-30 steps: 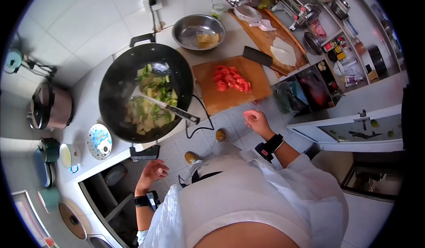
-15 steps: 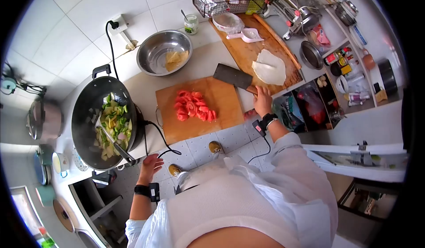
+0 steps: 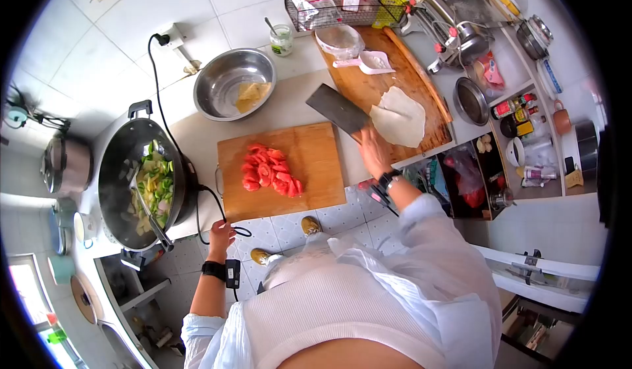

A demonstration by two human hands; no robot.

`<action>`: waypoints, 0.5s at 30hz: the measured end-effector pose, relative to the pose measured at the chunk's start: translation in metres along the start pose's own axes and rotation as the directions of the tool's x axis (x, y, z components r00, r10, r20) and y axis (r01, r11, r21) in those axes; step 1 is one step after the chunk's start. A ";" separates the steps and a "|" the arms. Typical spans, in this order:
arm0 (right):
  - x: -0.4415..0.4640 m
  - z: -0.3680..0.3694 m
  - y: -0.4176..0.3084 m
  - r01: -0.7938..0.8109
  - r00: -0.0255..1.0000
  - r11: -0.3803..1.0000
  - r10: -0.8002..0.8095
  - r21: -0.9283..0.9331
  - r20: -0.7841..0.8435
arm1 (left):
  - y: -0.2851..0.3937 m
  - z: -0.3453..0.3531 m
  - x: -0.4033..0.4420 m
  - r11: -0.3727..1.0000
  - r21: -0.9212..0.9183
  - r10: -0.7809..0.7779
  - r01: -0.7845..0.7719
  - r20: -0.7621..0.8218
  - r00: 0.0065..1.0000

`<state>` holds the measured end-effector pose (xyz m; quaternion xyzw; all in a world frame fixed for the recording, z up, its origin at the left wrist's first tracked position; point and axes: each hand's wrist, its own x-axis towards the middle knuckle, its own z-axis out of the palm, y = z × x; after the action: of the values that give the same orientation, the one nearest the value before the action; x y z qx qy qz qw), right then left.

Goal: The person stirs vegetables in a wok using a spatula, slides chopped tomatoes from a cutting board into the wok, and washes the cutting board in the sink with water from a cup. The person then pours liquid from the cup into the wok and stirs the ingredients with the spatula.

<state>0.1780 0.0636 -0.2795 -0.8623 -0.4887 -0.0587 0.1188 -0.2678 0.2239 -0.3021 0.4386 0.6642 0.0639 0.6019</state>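
Observation:
My right hand [image 3: 375, 154] is closed round the handle of a cleaver [image 3: 338, 108], whose dark, broad blade points to the far left. The blade spans the gap between two wooden boards; whether it rests on anything I cannot tell. Cut tomatoes [image 3: 271, 171] lie heaped on the smaller cutting board [image 3: 320, 146]. Close to the counter's front edge, my left hand [image 3: 222, 235] holds nothing, its fingers loosely bent beside a black cord [image 3: 205, 188]. Left of the board stands a black wok [image 3: 113, 191] with chopped green and pale vegetables [image 3: 158, 179] and a spatula [image 3: 153, 217] in it.
Behind the small board is a steel bowl [image 3: 209, 79] with a yellowish piece inside. A larger board [image 3: 359, 63] bears a flat dough sheet [image 3: 399, 120], a pink scoop [image 3: 370, 62] and a rolling pin [image 3: 421, 76]. A glass jar [image 3: 281, 40] and wire basket [image 3: 339, 17] stand at the wall.
My right hand and the cleaver have shifted slightly left, the blade turning to a steeper slant. My left hand has drawn its fingers in and up. The whole view has shifted a little.

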 end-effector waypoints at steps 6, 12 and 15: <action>0.049 0.026 -0.020 -0.103 0.994 0.990 0.106 -0.102 0.028 | -0.011 0.000 0.012 0.996 0.067 0.066 -0.063 -0.034 0.997; 0.024 0.021 -0.018 0.129 0.965 0.975 -0.081 0.180 -0.248 | -0.032 -0.003 0.031 0.985 -0.035 0.164 -0.168 -0.085 0.983; -0.035 0.008 -0.021 -0.133 0.988 0.903 0.153 0.408 -0.017 | -0.034 -0.003 0.035 0.877 0.307 0.434 -0.370 -0.176 0.883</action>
<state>0.1419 0.0466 -0.2917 -0.8507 -0.4227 0.0320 0.3109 -0.2842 0.2280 -0.3480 0.6332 0.6278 0.1516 0.4266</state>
